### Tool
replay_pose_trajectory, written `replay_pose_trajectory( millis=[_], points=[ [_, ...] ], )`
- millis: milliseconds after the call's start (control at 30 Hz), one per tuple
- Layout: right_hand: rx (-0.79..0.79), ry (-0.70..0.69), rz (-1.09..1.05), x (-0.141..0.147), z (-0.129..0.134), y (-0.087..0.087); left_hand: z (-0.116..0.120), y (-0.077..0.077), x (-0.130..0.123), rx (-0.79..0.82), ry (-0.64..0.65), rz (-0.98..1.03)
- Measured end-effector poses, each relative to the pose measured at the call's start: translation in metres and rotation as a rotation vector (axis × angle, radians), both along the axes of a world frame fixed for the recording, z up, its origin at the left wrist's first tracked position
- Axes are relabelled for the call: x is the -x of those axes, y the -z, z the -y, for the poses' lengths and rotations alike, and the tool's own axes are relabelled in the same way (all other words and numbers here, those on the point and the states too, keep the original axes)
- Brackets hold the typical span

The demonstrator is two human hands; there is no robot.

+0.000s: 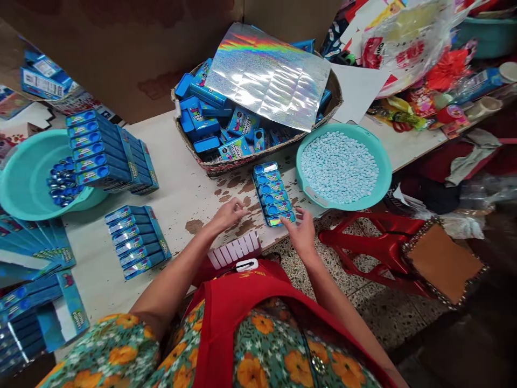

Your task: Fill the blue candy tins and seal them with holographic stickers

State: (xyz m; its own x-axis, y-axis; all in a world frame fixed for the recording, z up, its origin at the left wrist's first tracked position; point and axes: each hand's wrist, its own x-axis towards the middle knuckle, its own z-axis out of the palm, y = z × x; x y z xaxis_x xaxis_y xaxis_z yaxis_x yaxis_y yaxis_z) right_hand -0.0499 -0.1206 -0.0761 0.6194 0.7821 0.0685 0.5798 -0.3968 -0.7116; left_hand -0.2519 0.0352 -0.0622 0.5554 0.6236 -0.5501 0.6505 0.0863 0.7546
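A row of small blue candy boxes, their ends facing up, lies in front of me on the worn table. My right hand is at the nearest box of that row, a fingertip touching its end and the other fingers apart. To the left of the row, my left hand hovers above the table, its fingertips drawn together. Whether something small is pinched there I cannot make out. Below it, a sheet with pale rectangular strips lies at the table's front edge, against my red apron.
Right of the row stands a turquoise basin of pale blue candies. A cardboard box behind holds blue boxes and a shiny holographic sheet. Stacked blue boxes and another turquoise basin are at left; a red stool at right.
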Motion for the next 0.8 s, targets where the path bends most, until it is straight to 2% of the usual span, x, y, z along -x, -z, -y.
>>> replay_pose_trajectory(
  millis=[33, 100, 167, 200, 267, 367, 500, 600, 667, 733, 800],
  points=[
    [-0.026, 0.010, 0.062, 0.001, 0.000, -0.006, -0.001, -0.007, 0.022, -0.053, 0.044, -0.044],
    [-0.088, -0.049, 0.143, 0.013, -0.006, -0.021, 0.006, -0.020, 0.068, -0.046, 0.177, -0.173],
    [-0.121, -0.235, 0.052, 0.036, -0.016, -0.033, 0.021, -0.026, 0.107, 0.046, 0.308, -0.288],
    [-0.116, -0.359, -0.037, 0.051, -0.023, -0.036, 0.030, -0.026, 0.121, 0.075, 0.327, -0.327],
    [-0.067, -0.622, -0.202, 0.085, -0.038, -0.036, 0.047, -0.020, 0.141, 0.070, 0.265, -0.379],
    [0.066, -0.945, -0.255, 0.135, -0.056, -0.021, 0.062, -0.003, 0.153, 0.036, 0.046, -0.432],
    [0.249, -1.226, -0.072, 0.175, -0.064, 0.002, 0.067, 0.014, 0.160, 0.078, -0.174, -0.345],
    [0.321, -1.406, 0.012, 0.180, -0.062, 0.008, 0.071, 0.020, 0.164, 0.154, -0.320, -0.234],
    [0.343, -1.476, 0.040, 0.176, -0.060, 0.007, 0.073, 0.024, 0.165, 0.201, -0.400, -0.194],
    [0.332, -1.512, 0.047, 0.172, -0.059, 0.005, 0.073, 0.028, 0.166, 0.206, -0.417, -0.196],
    [0.300, -1.509, 0.026, 0.170, -0.061, 0.002, 0.070, 0.032, 0.165, 0.165, -0.372, -0.239]
  ],
)
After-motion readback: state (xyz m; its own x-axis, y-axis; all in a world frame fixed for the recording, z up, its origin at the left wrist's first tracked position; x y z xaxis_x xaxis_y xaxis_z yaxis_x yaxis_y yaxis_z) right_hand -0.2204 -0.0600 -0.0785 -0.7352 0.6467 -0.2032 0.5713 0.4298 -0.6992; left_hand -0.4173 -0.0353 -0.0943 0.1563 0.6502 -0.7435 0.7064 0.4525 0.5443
